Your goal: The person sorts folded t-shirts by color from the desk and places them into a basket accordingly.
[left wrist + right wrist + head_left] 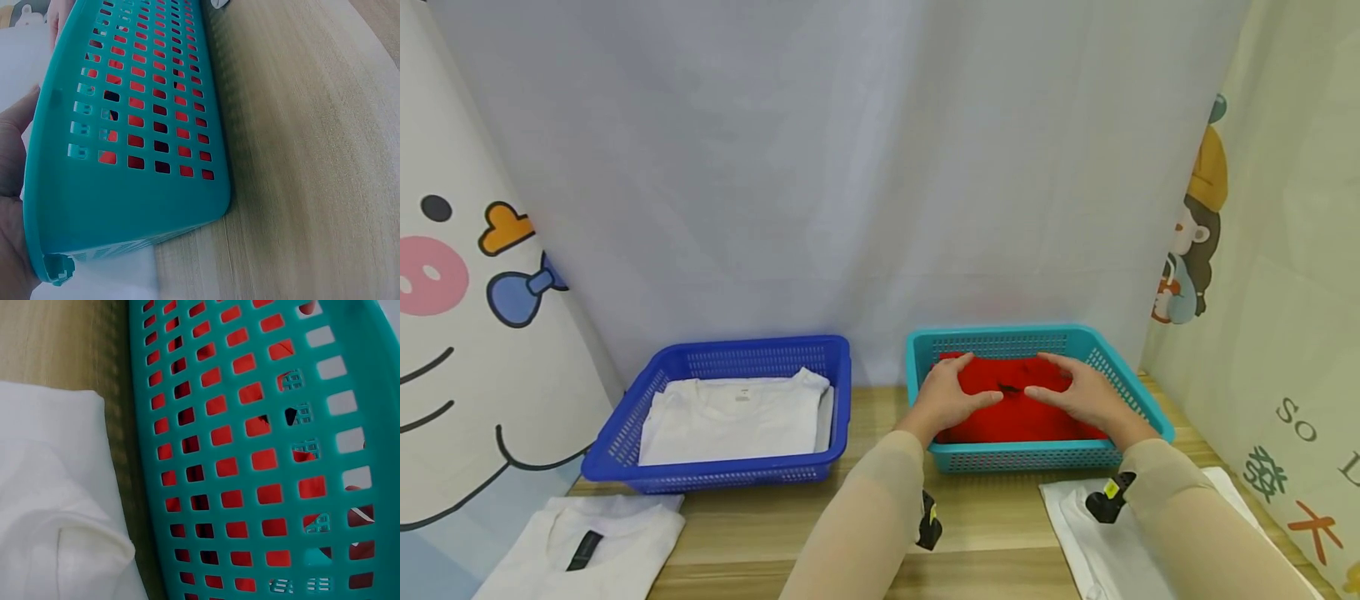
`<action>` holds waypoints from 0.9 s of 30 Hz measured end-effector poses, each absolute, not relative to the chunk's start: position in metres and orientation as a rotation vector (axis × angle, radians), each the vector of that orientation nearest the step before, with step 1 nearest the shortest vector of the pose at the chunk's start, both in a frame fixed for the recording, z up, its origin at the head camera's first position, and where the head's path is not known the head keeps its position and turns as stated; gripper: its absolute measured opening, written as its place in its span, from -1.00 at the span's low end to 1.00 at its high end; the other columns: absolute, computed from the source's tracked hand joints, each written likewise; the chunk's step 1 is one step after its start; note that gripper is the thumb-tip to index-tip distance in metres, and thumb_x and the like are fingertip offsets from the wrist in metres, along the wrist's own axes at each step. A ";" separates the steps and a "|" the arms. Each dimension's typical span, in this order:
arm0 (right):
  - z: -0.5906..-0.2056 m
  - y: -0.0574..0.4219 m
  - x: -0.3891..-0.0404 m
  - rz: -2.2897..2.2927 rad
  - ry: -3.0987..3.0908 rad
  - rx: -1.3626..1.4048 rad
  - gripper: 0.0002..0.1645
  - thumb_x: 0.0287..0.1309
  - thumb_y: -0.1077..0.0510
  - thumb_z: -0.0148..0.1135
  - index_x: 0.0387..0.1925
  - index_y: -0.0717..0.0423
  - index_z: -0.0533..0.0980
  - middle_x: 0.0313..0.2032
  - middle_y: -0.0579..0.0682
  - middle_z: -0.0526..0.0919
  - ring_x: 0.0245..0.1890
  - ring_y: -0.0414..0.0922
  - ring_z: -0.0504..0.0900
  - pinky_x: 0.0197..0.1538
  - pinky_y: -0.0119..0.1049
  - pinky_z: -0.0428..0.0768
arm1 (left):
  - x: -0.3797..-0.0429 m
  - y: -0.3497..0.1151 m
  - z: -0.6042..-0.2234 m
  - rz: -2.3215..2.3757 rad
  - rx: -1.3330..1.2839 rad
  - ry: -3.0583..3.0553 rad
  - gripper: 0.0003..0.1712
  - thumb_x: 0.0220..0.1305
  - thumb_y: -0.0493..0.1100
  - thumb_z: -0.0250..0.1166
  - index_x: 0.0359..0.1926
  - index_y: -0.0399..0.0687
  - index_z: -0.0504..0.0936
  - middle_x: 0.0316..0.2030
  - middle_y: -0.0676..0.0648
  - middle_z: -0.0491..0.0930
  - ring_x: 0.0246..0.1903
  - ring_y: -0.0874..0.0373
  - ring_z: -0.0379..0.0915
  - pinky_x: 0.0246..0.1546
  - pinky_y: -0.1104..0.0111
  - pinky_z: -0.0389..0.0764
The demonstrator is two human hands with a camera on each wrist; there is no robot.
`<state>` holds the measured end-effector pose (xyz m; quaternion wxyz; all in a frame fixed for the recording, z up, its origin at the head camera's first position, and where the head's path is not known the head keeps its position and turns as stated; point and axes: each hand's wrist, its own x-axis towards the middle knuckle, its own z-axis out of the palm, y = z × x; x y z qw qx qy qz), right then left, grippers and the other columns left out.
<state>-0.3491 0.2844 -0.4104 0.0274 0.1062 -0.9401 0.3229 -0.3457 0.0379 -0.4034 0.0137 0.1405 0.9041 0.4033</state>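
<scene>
In the head view a folded red garment (1018, 427) with a small dark mark lies inside a teal basket (1022, 458). Over the left part of the garment is my left hand (946, 398), thumb and fingers spread apart. My right hand (1086, 396) mirrors it over the right part, its thumb pointing towards the left one. Neither hand grips anything. From the left wrist, part of the left hand (12, 181) shows beyond the rim of the teal basket (137, 200). In the right wrist view the basket wall (237, 450) hides most of the right hand, with red cloth showing through its holes.
A blue basket (722, 471) to the left holds folded white shirts (737, 421). Another white shirt (617, 550) lies at the front left of the wooden table (760, 533). White folded cloth (1075, 508) lies under the right forearm. A pale curtain (850, 167) hangs behind.
</scene>
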 end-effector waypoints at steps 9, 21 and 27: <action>-0.407 0.279 -0.345 0.877 -2.875 0.337 0.09 0.10 -0.37 0.23 0.46 0.11 0.10 0.41 0.32 0.07 0.36 0.34 0.05 0.18 0.41 0.18 | -0.337 0.035 -0.396 1.251 0.491 2.840 -0.05 0.14 0.36 0.26 0.47 0.23 0.14 0.44 -0.03 0.10 0.41 0.01 -0.02 0.26 -0.01 0.29; -0.369 0.280 -0.307 0.633 -2.819 0.486 0.07 0.10 -0.33 0.25 0.48 0.05 0.07 0.40 0.41 0.02 0.34 0.41 0.00 0.14 0.50 0.11 | -0.289 0.001 -0.359 0.655 0.838 3.015 0.04 0.12 0.50 0.11 0.51 0.30 -0.03 0.50 -0.04 -0.10 0.44 -0.08 -0.15 0.29 -0.12 0.17; -0.367 0.288 -0.269 0.551 -2.664 0.662 0.07 -0.02 -0.19 0.42 0.45 0.02 0.15 0.36 0.41 0.13 0.32 0.43 0.06 0.11 0.53 0.07 | -0.251 -0.021 -0.358 0.327 1.019 3.102 0.08 0.08 0.61 -0.02 0.52 0.35 -0.13 0.51 -0.07 -0.19 0.47 -0.12 -0.31 0.28 -0.23 0.03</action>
